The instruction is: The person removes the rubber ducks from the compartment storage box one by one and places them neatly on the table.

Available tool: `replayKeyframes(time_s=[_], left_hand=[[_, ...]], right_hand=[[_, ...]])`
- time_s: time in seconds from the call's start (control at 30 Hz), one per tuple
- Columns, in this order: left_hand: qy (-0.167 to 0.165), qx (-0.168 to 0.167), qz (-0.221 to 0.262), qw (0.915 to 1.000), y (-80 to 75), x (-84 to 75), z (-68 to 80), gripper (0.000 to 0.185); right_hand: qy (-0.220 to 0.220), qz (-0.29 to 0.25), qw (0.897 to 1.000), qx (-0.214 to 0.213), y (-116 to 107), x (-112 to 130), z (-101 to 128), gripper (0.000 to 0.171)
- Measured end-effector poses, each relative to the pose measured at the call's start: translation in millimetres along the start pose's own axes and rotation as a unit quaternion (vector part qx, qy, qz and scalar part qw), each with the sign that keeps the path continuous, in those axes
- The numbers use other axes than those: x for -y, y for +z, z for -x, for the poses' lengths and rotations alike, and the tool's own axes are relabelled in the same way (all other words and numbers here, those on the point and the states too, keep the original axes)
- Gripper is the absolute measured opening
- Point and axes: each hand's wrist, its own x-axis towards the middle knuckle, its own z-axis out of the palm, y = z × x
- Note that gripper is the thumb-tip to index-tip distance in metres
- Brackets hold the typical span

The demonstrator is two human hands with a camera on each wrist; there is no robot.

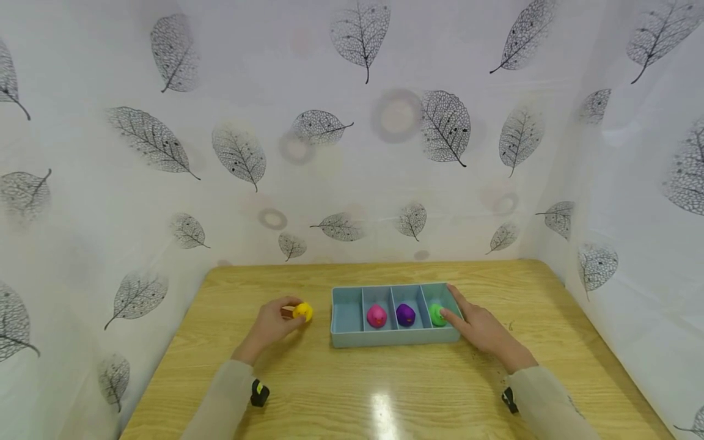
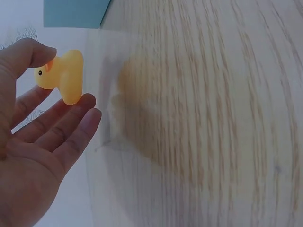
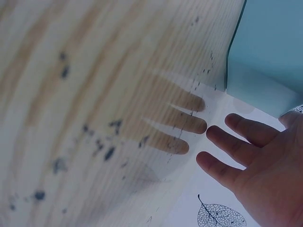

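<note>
My left hand pinches a small yellow rubber duck between thumb and fingers, left of a blue-grey divided box. In the left wrist view the duck is tilted, its eye and orange beak near my thumb. At the box's right end, my right hand rests with fingers extended along the outside and the thumb reaching over the rim. Beneath that thumb a green duck sits in the rightmost compartment, partly covered. A pink duck and a purple duck occupy the two middle compartments.
The wooden table carries the box near its middle. A white curtain printed with leaves hangs behind and along both sides. Dark specks mark the table by my right hand. The leftmost compartment holds nothing.
</note>
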Motion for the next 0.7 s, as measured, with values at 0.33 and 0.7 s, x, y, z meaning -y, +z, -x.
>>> replayKeyframes(time_s=[0.33, 0.7], left_hand=[[0.000, -0.004, -0.030, 0.9995, -5.1, 12.6, 0.9, 0.037], [-0.008, 0.011, -0.038, 0.9992, -8.1, 14.8, -0.2, 0.037]], right_hand=[[0.002, 0.005, 1.000, 0.001, 0.4, 0.4, 0.5, 0.079], [-0.002, 0.008, 1.000, 0.001, -1.1, 2.7, 0.5, 0.079]])
